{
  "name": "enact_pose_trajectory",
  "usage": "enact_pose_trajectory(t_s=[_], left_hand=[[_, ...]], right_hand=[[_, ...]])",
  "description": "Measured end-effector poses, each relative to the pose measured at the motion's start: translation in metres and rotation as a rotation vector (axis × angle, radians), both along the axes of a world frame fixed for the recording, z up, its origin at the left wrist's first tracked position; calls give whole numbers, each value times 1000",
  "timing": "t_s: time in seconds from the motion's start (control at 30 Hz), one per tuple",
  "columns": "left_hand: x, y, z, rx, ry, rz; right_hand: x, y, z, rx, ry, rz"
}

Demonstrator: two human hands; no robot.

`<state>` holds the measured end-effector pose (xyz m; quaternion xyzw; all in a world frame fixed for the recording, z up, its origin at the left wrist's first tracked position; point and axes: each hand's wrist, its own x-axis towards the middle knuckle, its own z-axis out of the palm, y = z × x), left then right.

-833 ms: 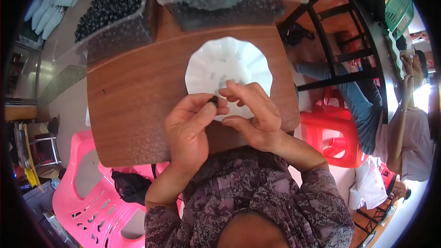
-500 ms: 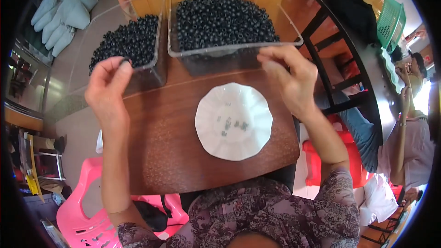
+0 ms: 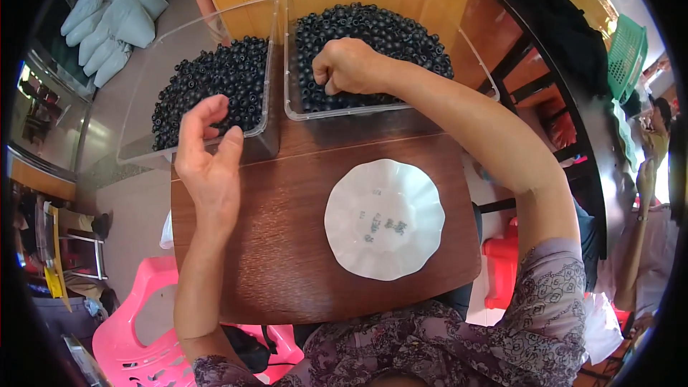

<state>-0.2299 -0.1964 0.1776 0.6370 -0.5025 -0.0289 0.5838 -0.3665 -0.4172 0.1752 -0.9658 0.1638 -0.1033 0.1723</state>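
My right hand (image 3: 351,67) reaches across into the right clear plastic bin (image 3: 387,108), its fingers curled together over the black holed pieces (image 3: 380,23) inside; whatever they pinch is hidden. My left hand (image 3: 210,154) hovers over the near edge of the left clear plastic bin (image 3: 271,104), thumb and fingers apart, with nothing visible between them. That bin also holds many small round black pieces (image 3: 236,64), some showing a hole. Nearer me on the brown table stands a white scalloped dish (image 3: 351,254) with several tiny grey-green specks or marks at its middle.
A pink plastic chair (image 3: 136,326) is at the lower left and a red stool (image 3: 499,265) at the right. White sacks (image 3: 129,21) lie on the floor at far left. Beside a dark table (image 3: 598,172) at right sits another person (image 3: 648,244); a green basket (image 3: 627,57) is there.
My right hand has moved left and into the right bin. My left hand has shifted slightly right and down, and its pinch on a small black piece has opened. The view has shifted slightly.
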Motion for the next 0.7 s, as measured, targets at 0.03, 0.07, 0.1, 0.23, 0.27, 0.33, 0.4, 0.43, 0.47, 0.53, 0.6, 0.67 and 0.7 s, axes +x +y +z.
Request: enact_pose_trajectory(t_s=[0.03, 0.07, 0.1, 0.23, 0.27, 0.33, 0.4, 0.43, 0.47, 0.53, 0.6, 0.67, 0.7], left_hand=[[-2, 4, -2, 4, 2, 9], [-4, 7, -4, -27, 29, -24], [-6, 10, -6, -58, 56, -59], [-21, 19, 0, -156, -98, -4], [-26, 23, 1, -148, -58, -23], [-34, 25, -3, -149, 25, -88], [-43, 32, -7, -131, 144, -157], [-50, 33, -9, -129, 262, -203], [-57, 33, -10, -131, 266, -204], [-70, 35, -11, -78, 535, -293], [-79, 34, -12, -79, 524, -321], [-91, 36, -10, -63, 723, -381], [-97, 38, -10, -58, 728, -375]], right_hand=[[5, 1, 2, 4, 2, 9], [8, 1, 4, 18, 51, 18], [10, 2, 7, 32, 100, 25], [-1, -5, 3, 207, -58, 73], [-9, -4, 8, 327, -109, 39], [-26, -1, 15, 609, -261, -76], [-37, 18, 35, 669, -248, -107], [-46, 31, 42, 725, -312, -133], [-54, 44, 47, 783, -376, -159], [-66, 66, 52, 848, -428, -176], [-78, 90, 53, 949, -470, -196], [-87, 113, 51, 1068, -503, -192], [-90, 123, 43, 1057, -526, -184]])
